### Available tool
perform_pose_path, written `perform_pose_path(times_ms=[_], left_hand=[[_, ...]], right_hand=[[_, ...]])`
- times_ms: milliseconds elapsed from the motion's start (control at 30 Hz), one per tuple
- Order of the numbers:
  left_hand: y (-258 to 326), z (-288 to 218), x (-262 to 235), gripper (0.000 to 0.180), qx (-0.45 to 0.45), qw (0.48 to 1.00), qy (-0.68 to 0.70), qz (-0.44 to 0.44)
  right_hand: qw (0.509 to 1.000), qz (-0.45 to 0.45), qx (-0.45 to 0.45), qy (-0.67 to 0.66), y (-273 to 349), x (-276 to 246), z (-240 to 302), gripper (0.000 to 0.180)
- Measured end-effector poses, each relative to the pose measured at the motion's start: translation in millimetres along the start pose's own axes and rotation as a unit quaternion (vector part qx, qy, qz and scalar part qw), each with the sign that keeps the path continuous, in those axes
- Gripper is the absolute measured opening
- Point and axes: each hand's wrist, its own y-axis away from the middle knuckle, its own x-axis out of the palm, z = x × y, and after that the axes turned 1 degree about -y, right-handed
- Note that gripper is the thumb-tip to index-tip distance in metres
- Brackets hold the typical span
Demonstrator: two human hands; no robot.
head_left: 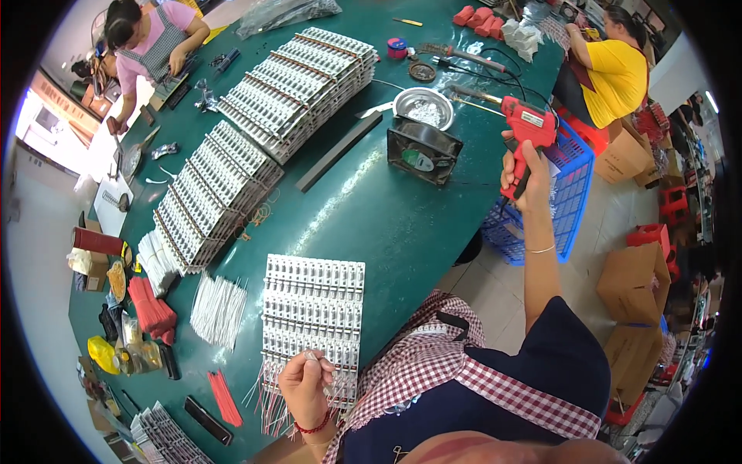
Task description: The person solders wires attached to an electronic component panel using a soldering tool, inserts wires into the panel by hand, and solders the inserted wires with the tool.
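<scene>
Right hand point(523, 172) fingers clenched around red glue gun point(528, 127) raised beside green table point(402, 224), left hand point(305, 383) fingers pinching thin wire ends point(311, 355) over white component tray point(313, 321)

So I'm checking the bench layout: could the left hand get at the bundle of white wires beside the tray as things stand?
Probably yes. The left hand rests at the near end of the white tray, and the white wires lie just to its left on the green table, with nothing between. It pinches something small, though.

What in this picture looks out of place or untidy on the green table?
Mostly orderly. The long dark strip lies askew across the green table, and loose white wires fan out unevenly beside the white component tray. Nothing looks spilled or damaged.
</scene>
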Motion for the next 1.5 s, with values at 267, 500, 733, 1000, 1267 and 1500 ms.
perform_pose_path(times_ms=[267,500,733,1000,1267,1500], left_hand=[[0.4,-0.9,-2.7,0.012,0.009,0.999,-0.041,-0.003],[-1.6,-2.7,1.8,0.011,0.003,1.0,-0.026,-0.016],[-11.0,-5.5,11.8,0.014,-0.004,1.0,-0.023,-0.005],[-12.2,-4.2,18.3,0.013,-0.002,1.0,-0.022,-0.019],[-15.7,-3.4,20.1,0.011,-0.001,1.0,-0.027,0.004],[-12.8,-5.6,20.4,0.013,-0.013,0.999,-0.041,-0.022]], right_hand=[[0.945,0.015,0.043,0.322,-62.5,-17.8,-27.0,0.031],[0.922,0.004,0.054,0.383,-63.4,-13.6,-37.6,0.034],[0.911,-0.011,0.056,0.408,-55.7,-17.8,-26.2,0.036],[0.919,-0.016,0.068,0.387,-57.1,-29.5,-28.4,0.038],[0.93,-0.021,0.069,0.362,-62.9,-29.6,-35.3,0.036],[0.917,-0.021,0.057,0.394,-57.7,-28.8,-27.9,0.038]])
